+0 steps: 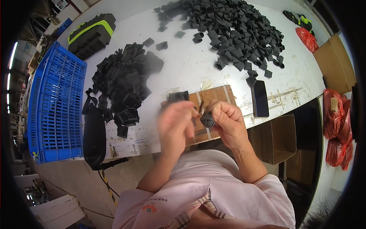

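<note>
one loop (207,120) in right hand (228,123), bare table edge (252,123)

Pretty clearly a workshop, more small factory than somebody's home. Biggest giveaway is the long, scuffed white worktable (177,70): there's a huge heap of short dark grey fabric-like tubes (238,36) on its far side and another pile of black fabric-like pieces (126,80) on its left part, so yeah, bulk quantities. A tall blue slatted plastic crate (57,107) stands at the table's left end, an open brown cardboard box (282,139) sits below its right edge, and bright white strip lights (13,55) run beyond its left end.
</note>
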A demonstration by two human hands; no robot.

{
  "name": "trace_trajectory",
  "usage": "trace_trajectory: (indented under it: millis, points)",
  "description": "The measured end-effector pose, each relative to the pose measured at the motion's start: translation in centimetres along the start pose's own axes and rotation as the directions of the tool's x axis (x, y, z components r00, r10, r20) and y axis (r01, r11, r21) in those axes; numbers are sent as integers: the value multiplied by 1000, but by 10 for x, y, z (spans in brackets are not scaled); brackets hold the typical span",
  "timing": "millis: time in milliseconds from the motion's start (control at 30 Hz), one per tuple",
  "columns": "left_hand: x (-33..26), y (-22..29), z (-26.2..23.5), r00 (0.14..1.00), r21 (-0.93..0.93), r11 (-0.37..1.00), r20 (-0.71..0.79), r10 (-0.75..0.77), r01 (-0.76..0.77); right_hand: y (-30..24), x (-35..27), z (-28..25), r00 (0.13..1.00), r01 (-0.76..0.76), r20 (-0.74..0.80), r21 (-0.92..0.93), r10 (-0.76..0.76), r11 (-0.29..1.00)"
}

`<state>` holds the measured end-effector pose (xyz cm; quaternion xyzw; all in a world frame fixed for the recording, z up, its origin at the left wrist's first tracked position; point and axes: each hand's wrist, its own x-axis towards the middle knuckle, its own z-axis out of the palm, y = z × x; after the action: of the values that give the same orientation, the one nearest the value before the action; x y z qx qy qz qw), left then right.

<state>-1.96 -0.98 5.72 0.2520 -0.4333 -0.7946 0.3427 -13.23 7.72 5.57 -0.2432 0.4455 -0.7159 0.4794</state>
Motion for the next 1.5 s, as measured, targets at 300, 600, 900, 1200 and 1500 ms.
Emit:
trace_trajectory:
  millis: [300, 600, 900, 1200, 1500]
  points:
    - [-2, -1, -10, 950, -133, 956, 212, -231, 262, 3, -2, -1, 991, -85, 122, 239, 57, 967]
    - [8, 41, 4, 701, -529, 564, 702, -128, 633, -46, 2, 21, 948, -24, 318, 122, -16, 992]
    - [33, 33, -6, 862, -279, 839, 356, -360, 466, -13, 33, -12, 959, -167, 253, 142, 128, 976]
    - [45, 14, -18, 824, -564, 615, 482, -298, 552, -10, 45, -14, 970, -127, 207, -26, 130, 992]
    - [40, 11, -15, 856, -437, 769, 442, -269, 467, -3, 40, -20, 968, -96, 227, -40, 103, 995]
